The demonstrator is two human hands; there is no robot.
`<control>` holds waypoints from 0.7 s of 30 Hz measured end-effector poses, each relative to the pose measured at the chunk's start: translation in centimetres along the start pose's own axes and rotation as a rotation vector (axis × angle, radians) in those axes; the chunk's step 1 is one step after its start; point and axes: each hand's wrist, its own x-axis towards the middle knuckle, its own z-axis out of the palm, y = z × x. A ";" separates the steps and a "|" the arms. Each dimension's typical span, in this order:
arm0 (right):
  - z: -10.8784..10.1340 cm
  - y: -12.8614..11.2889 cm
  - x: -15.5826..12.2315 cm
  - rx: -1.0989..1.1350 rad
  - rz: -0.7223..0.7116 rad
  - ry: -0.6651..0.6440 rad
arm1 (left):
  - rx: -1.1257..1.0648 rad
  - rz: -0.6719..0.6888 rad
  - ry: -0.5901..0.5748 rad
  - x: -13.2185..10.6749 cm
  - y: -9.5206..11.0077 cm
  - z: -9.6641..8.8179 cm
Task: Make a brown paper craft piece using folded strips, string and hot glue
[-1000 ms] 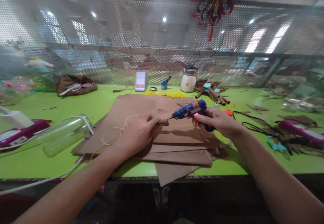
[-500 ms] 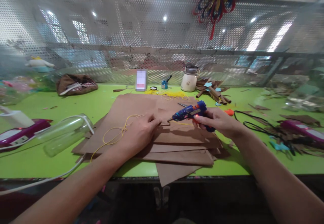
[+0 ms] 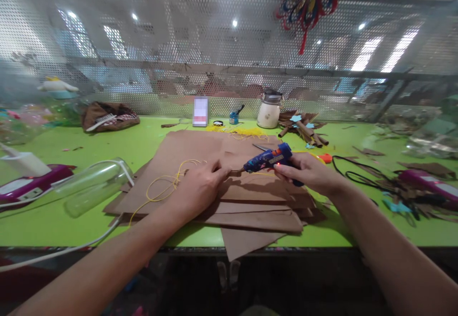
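Observation:
My right hand (image 3: pixel 309 170) is wrapped round the handle of a blue hot glue gun (image 3: pixel 266 158), whose small red light is lit. The gun's nozzle points left, close to the fingertips of my left hand (image 3: pixel 203 185). That hand rests over a stack of brown paper sheets (image 3: pixel 259 194), thumb and forefinger pinching a small strip of brown paper (image 3: pixel 235 171) at the nozzle tip. Its other fingers are mostly hidden. A loose yellow string (image 3: pixel 157 199) loops over the paper, left of the hand. Behind the glue gun lies a dark, thin-bladed tool (image 3: pixel 260 147).
A clear plastic cup (image 3: pixel 95 189) lies on its side at left, near a purple power strip (image 3: pixel 34 187). At the back stand a phone (image 3: pixel 200 111), a small blue bottle (image 3: pixel 234 117) and a white jar (image 3: pixel 268 112). Black cable (image 3: pixel 352 175) and paper scraps lie right.
The glue gun's nozzle has come slightly nearer the paper strip at my left fingertips. Both hands keep their grips; the view has shifted slightly.

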 end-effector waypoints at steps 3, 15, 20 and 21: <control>-0.1 0.3 0.0 -0.019 0.006 0.009 | 0.009 -0.005 -0.002 0.1 0.2 -0.1; -0.1 0.4 0.0 -0.006 0.041 0.019 | -0.015 -0.002 -0.048 0.1 0.2 -0.4; -0.1 0.4 0.0 0.005 0.046 0.047 | -0.014 -0.009 -0.050 0.0 0.1 -0.4; -0.1 0.4 0.0 0.000 0.046 0.045 | -0.011 -0.004 -0.052 0.0 0.1 -0.4</control>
